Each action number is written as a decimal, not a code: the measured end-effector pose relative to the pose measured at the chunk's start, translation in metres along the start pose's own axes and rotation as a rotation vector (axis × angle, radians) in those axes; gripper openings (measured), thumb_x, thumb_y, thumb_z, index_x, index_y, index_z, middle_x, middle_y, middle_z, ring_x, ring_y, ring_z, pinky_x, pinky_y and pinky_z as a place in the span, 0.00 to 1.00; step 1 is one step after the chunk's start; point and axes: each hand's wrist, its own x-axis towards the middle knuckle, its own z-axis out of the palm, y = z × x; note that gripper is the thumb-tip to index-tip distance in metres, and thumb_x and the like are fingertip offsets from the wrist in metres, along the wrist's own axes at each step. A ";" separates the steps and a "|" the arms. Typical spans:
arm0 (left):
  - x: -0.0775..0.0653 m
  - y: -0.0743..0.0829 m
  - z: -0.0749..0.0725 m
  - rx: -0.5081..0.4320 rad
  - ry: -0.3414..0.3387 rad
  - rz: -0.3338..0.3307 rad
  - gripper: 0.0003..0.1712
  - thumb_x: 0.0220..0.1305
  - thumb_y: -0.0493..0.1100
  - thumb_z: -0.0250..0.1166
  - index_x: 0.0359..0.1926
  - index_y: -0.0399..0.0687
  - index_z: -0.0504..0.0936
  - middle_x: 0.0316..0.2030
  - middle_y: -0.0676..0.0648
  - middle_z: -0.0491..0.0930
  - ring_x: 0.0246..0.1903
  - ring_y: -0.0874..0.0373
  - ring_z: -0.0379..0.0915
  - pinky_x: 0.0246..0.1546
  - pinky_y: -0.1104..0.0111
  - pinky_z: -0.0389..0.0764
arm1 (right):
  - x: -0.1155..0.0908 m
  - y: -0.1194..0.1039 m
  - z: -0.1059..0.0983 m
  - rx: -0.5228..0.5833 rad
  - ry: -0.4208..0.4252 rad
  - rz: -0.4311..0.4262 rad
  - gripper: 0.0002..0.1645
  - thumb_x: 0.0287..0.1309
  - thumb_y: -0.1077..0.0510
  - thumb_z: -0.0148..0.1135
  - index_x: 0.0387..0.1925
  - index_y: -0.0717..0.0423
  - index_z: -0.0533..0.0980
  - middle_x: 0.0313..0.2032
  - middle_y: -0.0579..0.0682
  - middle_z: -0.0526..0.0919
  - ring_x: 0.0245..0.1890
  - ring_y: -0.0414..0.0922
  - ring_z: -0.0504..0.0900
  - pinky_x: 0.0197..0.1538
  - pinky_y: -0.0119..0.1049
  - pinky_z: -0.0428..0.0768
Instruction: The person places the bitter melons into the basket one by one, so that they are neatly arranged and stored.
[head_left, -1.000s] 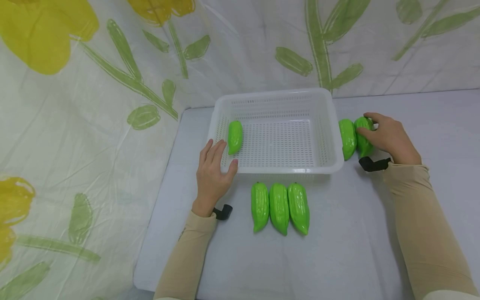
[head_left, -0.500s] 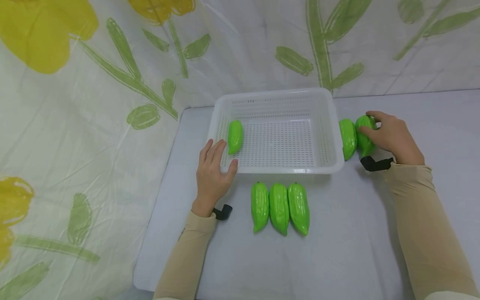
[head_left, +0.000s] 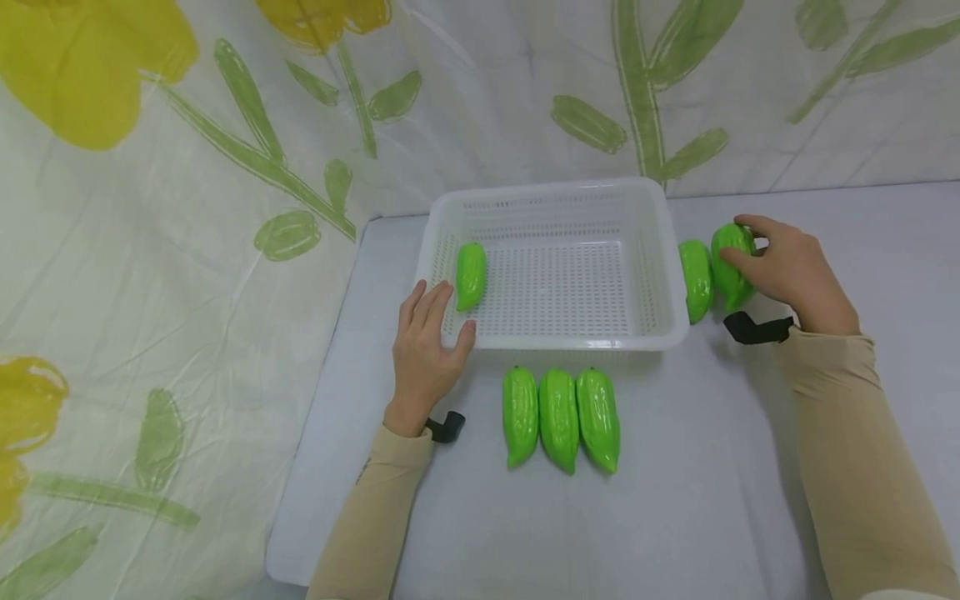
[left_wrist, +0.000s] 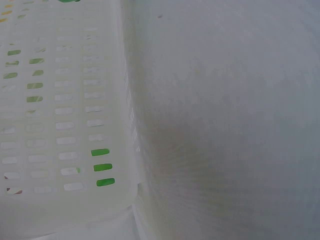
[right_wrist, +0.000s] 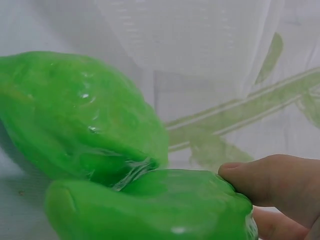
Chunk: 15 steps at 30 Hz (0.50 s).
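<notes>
My right hand (head_left: 795, 268) pinches a glossy green vegetable (head_left: 731, 258), tapered and pointed at the near end, between thumb and fingers. In the right wrist view, the fingertips lie on one end of this pinched green vegetable (right_wrist: 165, 210). Just left of it, a similar green vegetable (head_left: 696, 282) lies beside a white perforated basket (head_left: 570, 342). My left hand (head_left: 426, 358) rests with straight fingers at the basket's front left corner. Inside the basket, near its left wall, lies one green vegetable (head_left: 470, 277). The left wrist view shows the basket's slotted wall (left_wrist: 65, 125), but no hand.
Three more green vegetables (head_left: 558, 419) lie side by side in front of the basket, tips toward me. A pale cloth covers the table (head_left: 675, 517). Behind and to the left hangs a flower-patterned curtain (head_left: 480, 100).
My right hand has moved slightly right and away from me with the pinched vegetable, widening the gap to its neighbour. The left hand and the basket have stayed put.
</notes>
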 end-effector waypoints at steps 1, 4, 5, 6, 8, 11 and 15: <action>0.000 0.000 0.000 0.001 -0.001 0.000 0.33 0.68 0.54 0.60 0.66 0.38 0.78 0.64 0.39 0.80 0.74 0.40 0.64 0.71 0.49 0.73 | -0.001 -0.001 0.000 0.000 0.002 0.000 0.47 0.75 0.36 0.49 0.81 0.60 0.54 0.69 0.78 0.67 0.63 0.75 0.71 0.53 0.71 0.76; -0.001 -0.001 0.000 0.004 -0.008 0.000 0.33 0.69 0.55 0.59 0.66 0.38 0.78 0.64 0.39 0.80 0.74 0.40 0.64 0.71 0.49 0.73 | -0.002 -0.003 -0.001 0.001 0.006 -0.006 0.47 0.75 0.36 0.50 0.81 0.60 0.54 0.69 0.78 0.67 0.63 0.75 0.72 0.53 0.70 0.76; -0.001 0.000 0.000 0.003 -0.009 0.001 0.33 0.69 0.55 0.59 0.66 0.38 0.78 0.64 0.39 0.80 0.74 0.40 0.64 0.71 0.49 0.73 | -0.003 -0.004 -0.002 0.002 0.008 -0.008 0.47 0.75 0.36 0.50 0.81 0.60 0.54 0.69 0.78 0.67 0.63 0.75 0.72 0.53 0.70 0.77; -0.001 0.000 0.000 0.004 -0.010 0.001 0.33 0.69 0.55 0.59 0.66 0.38 0.78 0.64 0.39 0.80 0.74 0.40 0.64 0.71 0.49 0.73 | -0.003 -0.006 -0.002 0.004 0.008 -0.008 0.47 0.75 0.36 0.50 0.81 0.60 0.54 0.69 0.78 0.67 0.63 0.75 0.72 0.53 0.70 0.77; -0.001 0.000 0.000 0.002 -0.008 0.001 0.33 0.69 0.55 0.60 0.66 0.38 0.78 0.64 0.39 0.80 0.74 0.40 0.64 0.71 0.48 0.73 | -0.005 -0.008 -0.003 0.007 0.015 -0.014 0.47 0.75 0.36 0.50 0.81 0.59 0.55 0.69 0.77 0.67 0.62 0.75 0.73 0.53 0.69 0.77; -0.001 0.000 0.000 -0.001 -0.005 0.000 0.33 0.68 0.54 0.60 0.66 0.38 0.78 0.64 0.39 0.80 0.74 0.39 0.64 0.70 0.47 0.73 | -0.006 -0.013 -0.004 0.012 0.027 -0.024 0.46 0.74 0.36 0.50 0.81 0.58 0.55 0.69 0.76 0.68 0.61 0.74 0.74 0.51 0.68 0.78; 0.000 0.000 -0.001 0.008 -0.021 -0.008 0.33 0.69 0.55 0.59 0.67 0.38 0.77 0.65 0.39 0.79 0.74 0.40 0.63 0.71 0.48 0.72 | -0.008 -0.017 -0.006 0.015 0.039 -0.037 0.46 0.74 0.36 0.51 0.81 0.58 0.56 0.70 0.75 0.68 0.61 0.74 0.75 0.49 0.66 0.80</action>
